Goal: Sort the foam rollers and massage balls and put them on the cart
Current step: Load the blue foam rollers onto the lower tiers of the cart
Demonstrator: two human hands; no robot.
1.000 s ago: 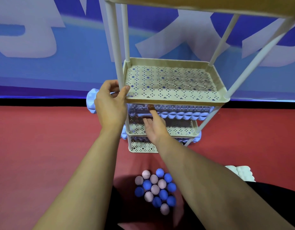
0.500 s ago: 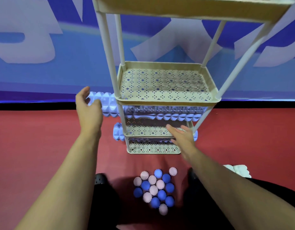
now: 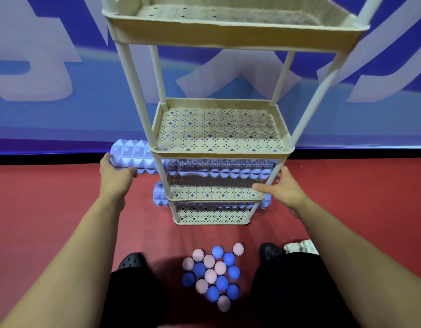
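Gripping foam roller, left hand, cart

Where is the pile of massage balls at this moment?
In the head view, the massage balls lie clustered on the red floor, low and centre, between the person's black shoes and in front of the cart.
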